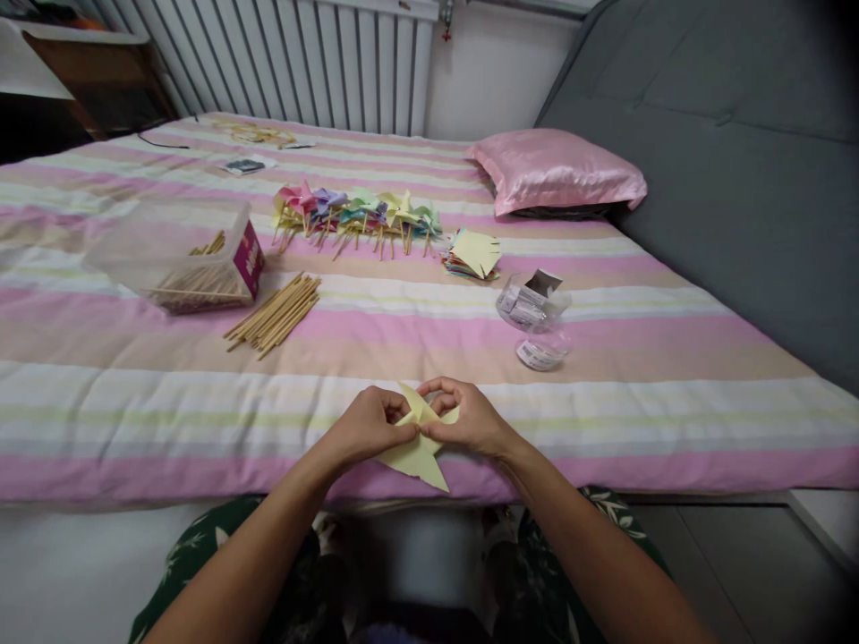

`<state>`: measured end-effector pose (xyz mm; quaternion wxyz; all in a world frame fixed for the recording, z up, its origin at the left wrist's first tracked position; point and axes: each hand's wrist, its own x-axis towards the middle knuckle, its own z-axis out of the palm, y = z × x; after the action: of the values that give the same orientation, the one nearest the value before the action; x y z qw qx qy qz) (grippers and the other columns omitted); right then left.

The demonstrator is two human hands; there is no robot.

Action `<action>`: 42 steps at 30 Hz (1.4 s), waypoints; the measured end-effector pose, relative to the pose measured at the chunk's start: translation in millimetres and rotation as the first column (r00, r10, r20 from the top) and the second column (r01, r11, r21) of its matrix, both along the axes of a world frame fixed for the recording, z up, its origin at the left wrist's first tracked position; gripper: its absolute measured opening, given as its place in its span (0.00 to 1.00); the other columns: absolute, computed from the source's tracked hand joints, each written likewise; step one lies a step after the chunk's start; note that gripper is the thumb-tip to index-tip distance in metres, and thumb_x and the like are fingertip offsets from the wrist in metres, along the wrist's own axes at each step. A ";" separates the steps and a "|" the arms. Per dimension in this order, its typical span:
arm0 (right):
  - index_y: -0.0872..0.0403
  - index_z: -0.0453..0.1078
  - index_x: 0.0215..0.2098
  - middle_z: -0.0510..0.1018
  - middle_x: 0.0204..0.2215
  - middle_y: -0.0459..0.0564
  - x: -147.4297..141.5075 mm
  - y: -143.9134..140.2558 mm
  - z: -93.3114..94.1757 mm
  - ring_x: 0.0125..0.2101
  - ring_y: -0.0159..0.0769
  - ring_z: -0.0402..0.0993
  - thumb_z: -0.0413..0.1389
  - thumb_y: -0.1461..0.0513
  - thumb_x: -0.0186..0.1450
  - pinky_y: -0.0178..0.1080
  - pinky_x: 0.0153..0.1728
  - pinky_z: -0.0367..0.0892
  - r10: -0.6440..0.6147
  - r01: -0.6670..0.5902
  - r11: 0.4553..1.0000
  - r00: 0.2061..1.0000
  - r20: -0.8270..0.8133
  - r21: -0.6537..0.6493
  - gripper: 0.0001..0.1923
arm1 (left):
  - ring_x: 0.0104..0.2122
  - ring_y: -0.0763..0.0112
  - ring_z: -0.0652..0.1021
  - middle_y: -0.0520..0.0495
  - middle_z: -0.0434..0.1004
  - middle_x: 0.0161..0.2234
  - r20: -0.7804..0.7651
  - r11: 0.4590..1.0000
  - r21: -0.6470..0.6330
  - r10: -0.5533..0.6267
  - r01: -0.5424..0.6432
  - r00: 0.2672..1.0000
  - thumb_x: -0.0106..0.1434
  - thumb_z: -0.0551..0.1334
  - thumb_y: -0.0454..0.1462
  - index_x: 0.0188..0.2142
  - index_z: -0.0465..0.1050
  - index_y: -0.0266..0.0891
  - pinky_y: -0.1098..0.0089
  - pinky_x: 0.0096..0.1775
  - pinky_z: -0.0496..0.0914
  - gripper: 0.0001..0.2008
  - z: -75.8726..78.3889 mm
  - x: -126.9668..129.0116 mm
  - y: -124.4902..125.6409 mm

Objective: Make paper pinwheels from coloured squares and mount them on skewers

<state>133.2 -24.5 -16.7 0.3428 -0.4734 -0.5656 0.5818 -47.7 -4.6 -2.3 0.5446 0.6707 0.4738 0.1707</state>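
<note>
Yellow paper [417,452], pale and folded into pointed flaps.

From my feed it's just two bare forearms, no sleeves, no watch, no rings that I can make out on the left hand [366,425] or the right hand [470,419]. Down at 6 o'clock there's dark green clothing [201,546] with a pale leaf print, showing at both 7 and 5 o'clock.
</note>
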 end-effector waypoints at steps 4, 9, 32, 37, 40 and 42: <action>0.54 0.67 0.43 0.70 0.22 0.40 0.6 -0.1 0.9 0.23 0.28 0.68 0.61 0.65 0.50 0.31 0.25 0.64 0.013 -0.013 1.000 1.000 0.006 0.015 0.21 | 0.19 0.78 0.60 0.56 0.59 0.17 -0.002 1.000 0.011 -0.010 0.010 1.000 0.49 0.59 0.36 0.18 0.62 0.36 0.75 0.21 0.49 0.08 -2.3 -1.0 0.0; 0.53 0.65 0.46 0.71 0.26 0.43 -0.9 0.7 0.0 0.27 0.30 0.70 0.62 0.61 0.51 0.33 0.29 0.66 -0.067 0.070 0.996 0.996 -0.050 0.059 0.24 | 0.18 0.79 0.59 0.56 0.58 0.16 0.084 0.991 -0.083 0.112 -0.105 0.990 0.48 0.60 0.37 0.18 0.62 0.36 0.75 0.20 0.49 0.08 0.7 2.6 -1.8; 0.48 0.72 0.43 0.79 0.31 0.46 -35.0 -26.5 -17.6 0.24 0.30 0.71 0.52 0.65 0.60 0.34 0.26 0.68 -0.259 0.139 0.799 0.958 0.126 0.585 0.14 | 0.18 0.76 0.69 0.53 0.71 0.17 0.437 0.734 -0.451 0.677 -0.508 0.592 0.41 0.67 0.33 0.18 0.69 0.34 0.75 0.23 0.62 0.07 13.4 0.9 7.3; 0.47 0.74 0.41 0.78 0.30 0.47 -32.9 -26.1 -19.1 0.22 0.31 0.69 0.53 0.62 0.61 0.36 0.28 0.68 -0.297 0.149 0.790 0.942 0.159 0.594 0.11 | 0.19 0.77 0.70 0.53 0.72 0.18 0.448 0.736 -0.503 0.670 -0.453 0.591 0.42 0.67 0.33 0.19 0.69 0.34 0.75 0.24 0.62 0.07 14.4 5.7 1.6; 0.47 0.75 0.39 0.77 0.25 0.46 -31.6 -26.2 -18.0 0.22 0.33 0.68 0.55 0.60 0.61 0.37 0.28 0.67 -0.326 0.152 0.779 0.927 0.185 0.609 0.09 | 0.19 0.77 0.69 0.54 0.70 0.17 0.441 0.732 -0.521 0.671 -0.439 0.596 0.43 0.67 0.34 0.18 0.68 0.35 0.75 0.23 0.61 0.08 14.6 7.7 -1.0; 0.46 0.75 0.36 0.78 0.24 0.46 -31.6 -25.8 -16.5 0.22 0.33 0.68 0.56 0.58 0.60 0.37 0.28 0.66 -0.344 0.172 0.781 0.921 0.182 0.601 0.07 | 0.18 0.77 0.68 0.54 0.69 0.16 0.438 0.737 -0.519 0.665 -0.434 0.605 0.43 0.67 0.34 0.18 0.67 0.35 0.75 0.22 0.60 0.08 14.6 8.5 -1.8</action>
<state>101.5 -50.4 -33.2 0.4621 -0.4996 -0.6859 0.2578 -39.2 -6.4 12.3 0.6961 0.2862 0.4854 0.4450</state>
